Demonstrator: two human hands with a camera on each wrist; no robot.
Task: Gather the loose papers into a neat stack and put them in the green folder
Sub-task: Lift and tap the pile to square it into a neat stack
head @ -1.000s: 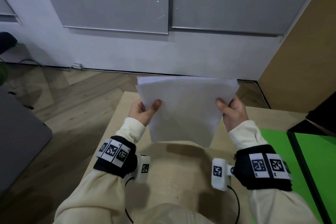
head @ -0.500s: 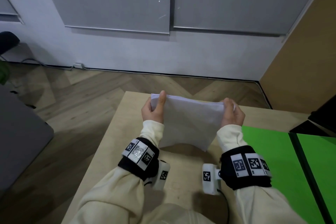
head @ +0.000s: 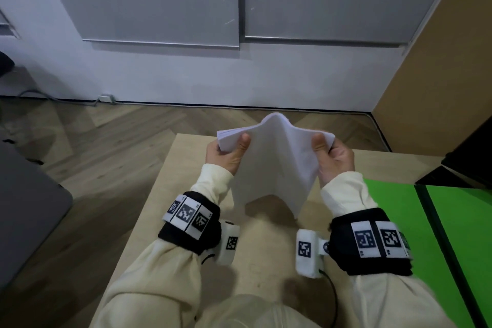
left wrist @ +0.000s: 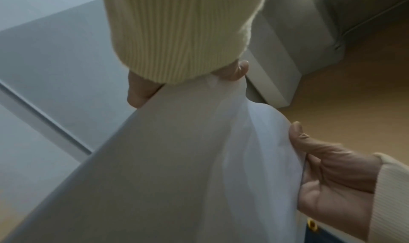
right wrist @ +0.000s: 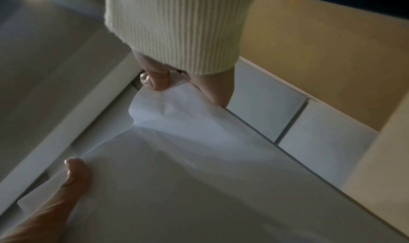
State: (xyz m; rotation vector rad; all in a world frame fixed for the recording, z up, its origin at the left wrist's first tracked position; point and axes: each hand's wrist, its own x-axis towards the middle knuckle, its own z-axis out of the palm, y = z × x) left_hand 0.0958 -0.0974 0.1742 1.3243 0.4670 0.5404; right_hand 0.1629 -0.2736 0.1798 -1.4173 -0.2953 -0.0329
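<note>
A stack of white papers (head: 274,168) stands on end over the light wooden table (head: 181,194), bowed upward along its middle. My left hand (head: 229,152) pinches its upper left corner, thumb on the near face. My right hand (head: 332,154) pinches the upper right corner the same way. The left wrist view shows my left hand (left wrist: 188,87) under the cuff, the papers (left wrist: 188,159) and my right hand (left wrist: 321,177). In the right wrist view my right hand (right wrist: 186,87) and my left hand's thumb (right wrist: 75,170) grip the papers (right wrist: 199,177). The green folder (head: 394,210) lies open on the table to the right.
A dark object (head: 466,162) sits on the table's far right, behind the folder. A grey surface (head: 26,208) stands to the left across a strip of wooden floor. Beyond the table's far edge are the floor and a pale wall (head: 239,80).
The papers came down from a raised, loosely spread hold to standing on end over the table. Their top edge, straight half a second ago, now arches up between my hands.
</note>
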